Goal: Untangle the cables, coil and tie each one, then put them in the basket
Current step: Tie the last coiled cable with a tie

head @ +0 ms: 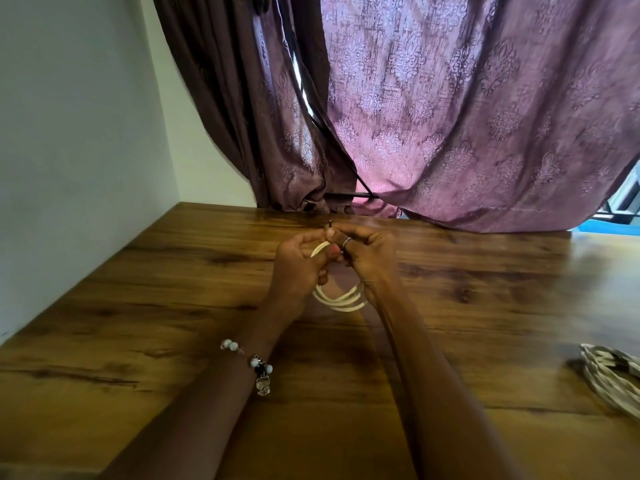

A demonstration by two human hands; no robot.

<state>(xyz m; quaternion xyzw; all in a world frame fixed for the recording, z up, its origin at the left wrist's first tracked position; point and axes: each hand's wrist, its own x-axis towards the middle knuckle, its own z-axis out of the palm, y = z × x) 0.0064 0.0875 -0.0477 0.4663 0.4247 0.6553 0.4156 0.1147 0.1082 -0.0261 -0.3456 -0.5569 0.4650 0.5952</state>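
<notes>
Near the middle of the frame, a white cable [341, 299] is held above the table [138, 306] by both hands. It is already gathered into several loops, which hang between the wrists, so the coiling looks largely done and the tying appears to be the step in hand.

The left hand [298, 268] is curled round the upper part of the coil, thumb across the strands, seemingly so that the loops are kept together and cannot spring apart. The right hand [367, 254], a ring on one finger, is pinched on something at the top of the coil, where a small dark tip [330, 224] sticks up just beyond the fingertips. Whether that tip is the cable's plug or the end of a tie cannot be told. The hands are brought so close that they touch, probably because the fastening calls for one to steady while the other wraps.

At the lower left of the frame, a beaded bracelet [258, 367] is seen on the left wrist.

At the right edge, low down, a pale bundle [613, 379] lies on the table, well apart from the hands; it may be another cable, but it is cut off by the frame. No basket is in view, so the cable is not yet put away.

Across the top of the frame, purple curtains [450, 116] hang down to the table's far edge.
</notes>
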